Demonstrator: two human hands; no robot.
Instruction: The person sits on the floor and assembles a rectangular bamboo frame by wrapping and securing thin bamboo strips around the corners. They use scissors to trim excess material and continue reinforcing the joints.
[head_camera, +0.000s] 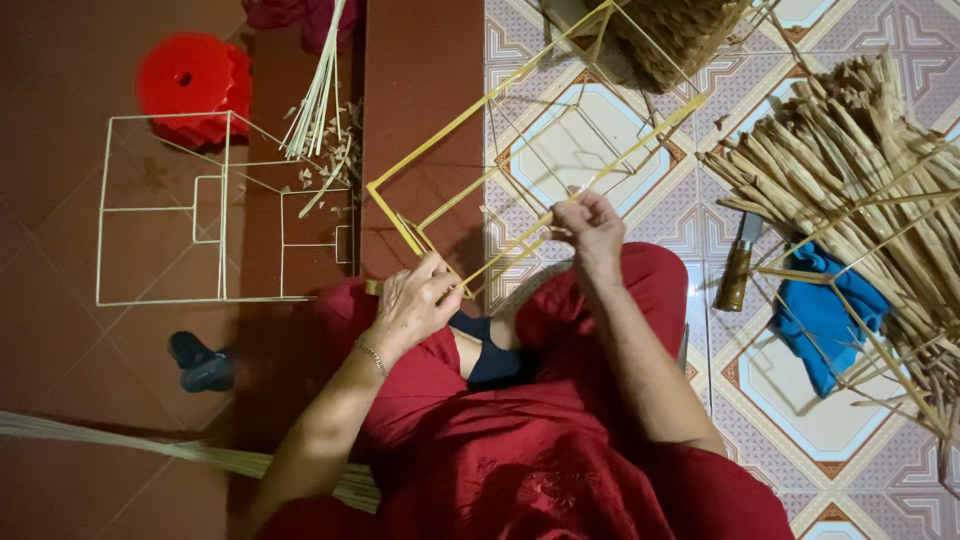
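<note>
Resting across the person's red-clothed lap, the yellow wire frame (470, 150) reaches out over the floor, part on dark red tiles, part on patterned ones. The left hand (415, 300) grips its near corner bar; the right hand (590, 225) pinches a bar farther along. A knife (738, 262) and a blue cloth (825, 315) lie just right of the knee, beside a heap of dried reed strips (850, 170). Well left stand a white wire frame (215, 210) and a red plastic stool (195, 85).
</note>
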